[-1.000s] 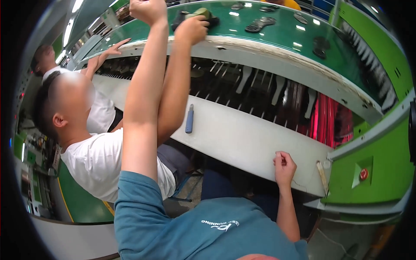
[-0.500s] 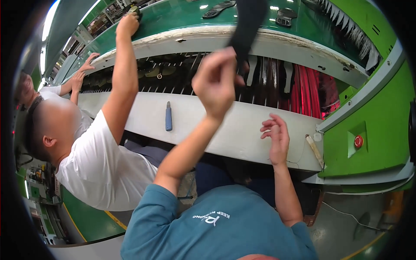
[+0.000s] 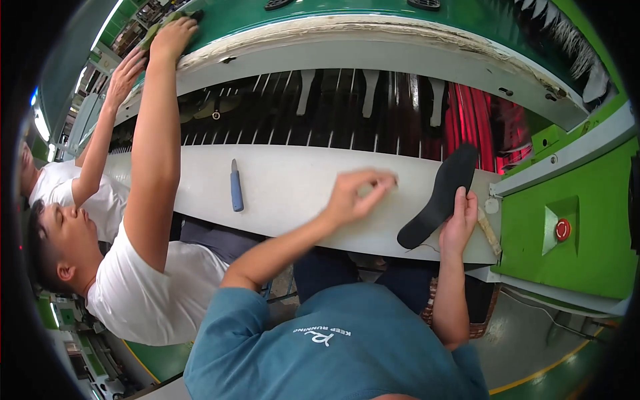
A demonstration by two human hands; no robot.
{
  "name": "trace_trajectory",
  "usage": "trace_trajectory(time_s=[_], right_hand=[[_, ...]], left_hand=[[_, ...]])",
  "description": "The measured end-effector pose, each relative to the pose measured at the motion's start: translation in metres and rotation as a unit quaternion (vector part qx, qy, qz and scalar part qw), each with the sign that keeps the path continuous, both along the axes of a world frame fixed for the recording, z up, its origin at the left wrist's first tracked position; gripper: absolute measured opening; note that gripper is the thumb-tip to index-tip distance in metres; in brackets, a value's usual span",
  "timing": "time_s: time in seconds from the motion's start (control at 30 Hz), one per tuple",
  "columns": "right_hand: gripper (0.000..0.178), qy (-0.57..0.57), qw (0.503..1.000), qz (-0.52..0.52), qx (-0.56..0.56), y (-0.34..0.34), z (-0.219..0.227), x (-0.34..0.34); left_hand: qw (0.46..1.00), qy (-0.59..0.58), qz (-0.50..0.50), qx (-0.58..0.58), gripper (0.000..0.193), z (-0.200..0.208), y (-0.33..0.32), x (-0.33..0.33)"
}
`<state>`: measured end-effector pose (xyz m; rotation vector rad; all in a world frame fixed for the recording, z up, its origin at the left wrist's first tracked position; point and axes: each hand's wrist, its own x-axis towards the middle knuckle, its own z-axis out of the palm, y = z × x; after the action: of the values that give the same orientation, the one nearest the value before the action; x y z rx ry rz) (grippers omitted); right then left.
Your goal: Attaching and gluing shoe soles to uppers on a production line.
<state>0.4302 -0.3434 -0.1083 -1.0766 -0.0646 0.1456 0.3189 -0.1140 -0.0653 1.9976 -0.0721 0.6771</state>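
Observation:
A black shoe sole (image 3: 440, 197) is in my right hand (image 3: 460, 220), with its thumb on the near side. The sole tilts over the front ledge, its broad upper end close to the red-lit rods. Left of it, my left hand (image 3: 357, 195) hovers above the ledge, thumb and forefinger drawn together in a pinch. That hand is somewhat blurred, and anything small between its fingertips cannot be made out. A blue-handled knife (image 3: 237, 188) lies on the ledge to the left, blade pointing away.
Pale ledge (image 3: 287, 180) runs along the conveyor rods (image 3: 323, 120), which carry black sole-shaped pieces (image 3: 370, 93). A wooden-handled tool (image 3: 489, 233) lies beside the green machine housing (image 3: 587, 233) with its red button (image 3: 563, 229). At left, a co-worker's arm (image 3: 157, 153) reaches toward the green upper belt (image 3: 347, 10).
The black sole has gone from my left hand to my right and come down over the ledge. My left hand has lowered. The co-worker's hand on the upper belt has shifted left.

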Motion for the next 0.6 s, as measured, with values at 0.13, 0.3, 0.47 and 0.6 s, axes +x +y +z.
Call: trace_trajectory(time_s=[0.13,0.3,0.47,0.6], right_hand=[[0.022,-0.048,0.993,-0.016,-0.105,-0.002,-0.011,-0.002],[0.022,-0.052,0.987,-0.003,-0.15,0.002,-0.011,-0.007],[0.021,-0.039,0.989,0.011,-0.141,0.016,-0.004,-0.012],[0.021,-0.046,0.982,0.008,-0.182,0.005,-0.001,-0.007]], left_hand=[[0.986,-0.008,0.165,0.003,0.018,-0.005,0.074,0.107],[0.917,0.079,0.36,0.154,0.046,-0.039,0.139,0.211],[0.865,0.006,0.368,0.342,0.045,-0.113,0.235,0.268],[0.932,-0.033,0.319,0.167,0.044,-0.096,0.325,0.192]])
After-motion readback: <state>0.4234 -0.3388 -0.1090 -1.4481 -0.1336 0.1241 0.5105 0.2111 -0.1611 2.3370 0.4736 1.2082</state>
